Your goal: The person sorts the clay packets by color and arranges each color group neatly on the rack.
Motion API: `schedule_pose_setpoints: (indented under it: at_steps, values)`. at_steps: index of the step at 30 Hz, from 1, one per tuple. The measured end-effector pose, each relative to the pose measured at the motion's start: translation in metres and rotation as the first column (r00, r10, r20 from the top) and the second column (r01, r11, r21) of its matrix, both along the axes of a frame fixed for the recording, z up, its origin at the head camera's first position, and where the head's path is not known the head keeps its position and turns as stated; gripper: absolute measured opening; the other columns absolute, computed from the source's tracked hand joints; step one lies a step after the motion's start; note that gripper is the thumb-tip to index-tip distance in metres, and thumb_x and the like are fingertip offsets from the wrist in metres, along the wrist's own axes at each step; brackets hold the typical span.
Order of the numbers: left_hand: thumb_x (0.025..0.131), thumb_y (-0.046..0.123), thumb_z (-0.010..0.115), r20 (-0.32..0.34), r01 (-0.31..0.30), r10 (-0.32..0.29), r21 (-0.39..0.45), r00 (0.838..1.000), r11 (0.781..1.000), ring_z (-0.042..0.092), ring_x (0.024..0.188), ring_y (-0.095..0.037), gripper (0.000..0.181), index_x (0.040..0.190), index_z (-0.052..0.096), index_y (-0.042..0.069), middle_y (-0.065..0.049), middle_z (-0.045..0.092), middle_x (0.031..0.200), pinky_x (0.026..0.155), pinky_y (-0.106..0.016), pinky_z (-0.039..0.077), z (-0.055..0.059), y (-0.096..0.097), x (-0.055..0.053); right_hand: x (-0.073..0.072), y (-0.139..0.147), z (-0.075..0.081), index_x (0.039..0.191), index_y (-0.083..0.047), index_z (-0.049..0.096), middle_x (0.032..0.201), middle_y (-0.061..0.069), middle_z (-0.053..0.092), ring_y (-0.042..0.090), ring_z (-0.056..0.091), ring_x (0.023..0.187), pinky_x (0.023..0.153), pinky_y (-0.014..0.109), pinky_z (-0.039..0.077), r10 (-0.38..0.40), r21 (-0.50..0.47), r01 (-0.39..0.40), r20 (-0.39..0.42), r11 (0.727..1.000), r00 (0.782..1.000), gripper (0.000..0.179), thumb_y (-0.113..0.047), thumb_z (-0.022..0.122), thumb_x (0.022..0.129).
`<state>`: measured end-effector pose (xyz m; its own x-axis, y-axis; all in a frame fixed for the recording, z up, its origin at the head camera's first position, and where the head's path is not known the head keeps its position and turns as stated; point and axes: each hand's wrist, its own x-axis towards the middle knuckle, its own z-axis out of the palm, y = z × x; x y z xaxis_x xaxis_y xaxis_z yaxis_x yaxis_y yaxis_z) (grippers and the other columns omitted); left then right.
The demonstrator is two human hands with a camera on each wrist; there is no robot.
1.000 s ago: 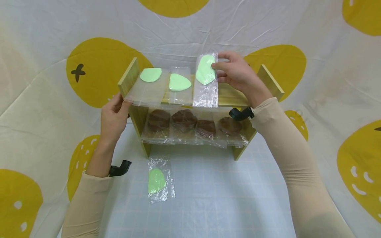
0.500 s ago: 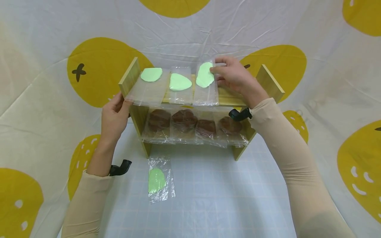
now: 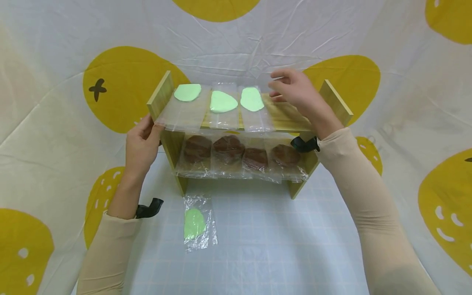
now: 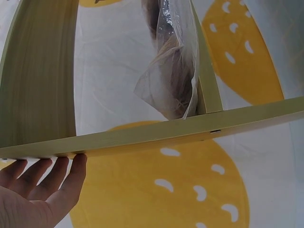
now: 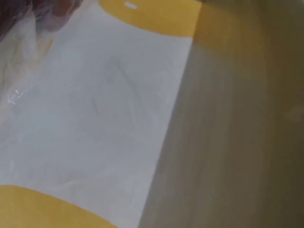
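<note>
A wooden two-tier shelf (image 3: 284,116) stands on the table. On its upper board lie three clear plastic bags, each with a flat pale-green piece: the left green piece (image 3: 187,92), the middle green piece (image 3: 223,102) and the right green piece (image 3: 252,99). My right hand (image 3: 296,92) hovers just right of the third bag, fingers loosely bent and holding nothing. With its fingers fairly straight, my left hand (image 3: 141,143) touches the outer face of the shelf's left side panel (image 4: 142,136). The right wrist view is blurred and shows no fingers.
Several bagged brown pieces (image 3: 228,148) line the lower board, their bag ends hanging over its front edge. Another bagged green piece (image 3: 194,223) lies on the pale checked table (image 3: 265,246) in front. A white curtain (image 3: 236,41) with yellow shapes surrounds the table.
My right hand has let go of the third bag and drawn back to the right. That bag has gone from held upright to lying on the upper board. The left hand stays put.
</note>
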<state>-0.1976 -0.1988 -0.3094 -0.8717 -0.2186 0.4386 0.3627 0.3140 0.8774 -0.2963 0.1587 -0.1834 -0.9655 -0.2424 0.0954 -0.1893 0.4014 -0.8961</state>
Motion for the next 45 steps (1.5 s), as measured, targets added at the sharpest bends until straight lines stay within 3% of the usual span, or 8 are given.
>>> schedule_pose_setpoints:
  at_steps: [5, 11, 18, 24, 34, 41, 45]
  values:
    - [0.102, 0.037, 0.058, 0.017, -0.012, 0.012, -0.004, 1.000, 1.000, 0.061, 0.115, -0.020, 0.045, 0.145, 0.054, 0.028, -0.001, 0.059, 0.140, 0.081, -0.023, 0.057, 0.000, 0.000, 0.001, 0.021, 0.011, 0.000, 0.141, -0.004, 0.052, 0.124, 0.015, 0.061, 0.034, 0.061, 0.106, 0.094, 0.042, 0.053, 0.040, -0.044, -0.044, -0.097, 0.998, 0.995, 0.045, -0.023, 0.060, 0.101]
    - [0.102, 0.038, 0.058, 0.019, -0.013, 0.013, -0.002, 1.000, 1.000, 0.061, 0.115, -0.020, 0.045, 0.146, 0.054, 0.029, 0.000, 0.058, 0.140, 0.083, -0.026, 0.057, 0.000, -0.001, 0.000, 0.055, 0.018, -0.004, 0.137, -0.001, 0.054, 0.121, 0.023, 0.061, 0.035, 0.063, 0.103, 0.086, 0.034, 0.058, 0.142, -0.126, -0.167, -0.184, 0.978, 0.973, 0.041, -0.017, 0.062, 0.100]
    - [0.102, 0.039, 0.058, 0.021, -0.022, 0.022, -0.010, 1.000, 1.000, 0.060, 0.118, -0.021, 0.045, 0.146, 0.053, 0.029, 0.001, 0.057, 0.141, 0.085, -0.030, 0.057, 0.000, -0.002, -0.001, 0.089, 0.019, -0.026, 0.133, 0.003, 0.055, 0.116, 0.030, 0.059, 0.034, 0.068, 0.096, 0.083, 0.040, 0.059, 0.273, -0.252, -0.334, -0.249, 0.908, 0.929, 0.035, -0.002, 0.061, 0.098]
    - [0.102, 0.038, 0.058, 0.013, -0.017, 0.017, -0.006, 1.000, 1.000, 0.060, 0.118, -0.022, 0.045, 0.145, 0.054, 0.028, 0.000, 0.058, 0.141, 0.086, -0.032, 0.057, -0.001, -0.002, -0.002, 0.110, 0.018, -0.048, 0.136, 0.008, 0.051, 0.115, 0.026, 0.062, 0.033, 0.068, 0.094, 0.083, 0.045, 0.058, 0.306, -0.249, -0.368, -0.256, 0.896, 0.917, 0.038, 0.001, 0.059, 0.099]
    - [0.102, 0.039, 0.058, 0.022, -0.014, 0.014, 0.002, 1.000, 1.000, 0.059, 0.120, -0.023, 0.046, 0.146, 0.053, 0.029, 0.001, 0.057, 0.142, 0.088, -0.035, 0.056, -0.002, -0.001, -0.001, 0.124, 0.011, -0.090, 0.135, 0.004, 0.054, 0.116, 0.025, 0.064, 0.041, 0.065, 0.099, 0.083, 0.046, 0.058, 0.409, -0.233, -0.466, -0.256, 0.854, 0.876, 0.037, 0.004, 0.059, 0.098]
    - [0.102, 0.041, 0.057, 0.034, -0.032, 0.032, -0.006, 0.999, 0.999, 0.059, 0.120, -0.023, 0.046, 0.146, 0.052, 0.031, 0.002, 0.056, 0.142, 0.089, -0.037, 0.056, -0.002, -0.001, -0.001, 0.123, -0.009, -0.132, 0.133, 0.004, 0.055, 0.116, 0.020, 0.064, 0.039, 0.065, 0.101, 0.083, 0.049, 0.057, 0.481, -0.241, -0.510, -0.171, 0.826, 0.860, 0.033, -0.003, 0.057, 0.101]
    - [0.102, 0.040, 0.058, 0.029, -0.027, 0.027, -0.003, 0.999, 1.000, 0.059, 0.119, -0.022, 0.046, 0.146, 0.053, 0.031, 0.002, 0.057, 0.142, 0.087, -0.035, 0.056, -0.002, -0.001, -0.001, 0.125, -0.020, -0.158, 0.133, 0.004, 0.055, 0.117, 0.017, 0.064, 0.045, 0.063, 0.102, 0.081, 0.050, 0.057, 0.519, -0.243, -0.525, -0.092, 0.816, 0.850, 0.032, -0.004, 0.056, 0.102]
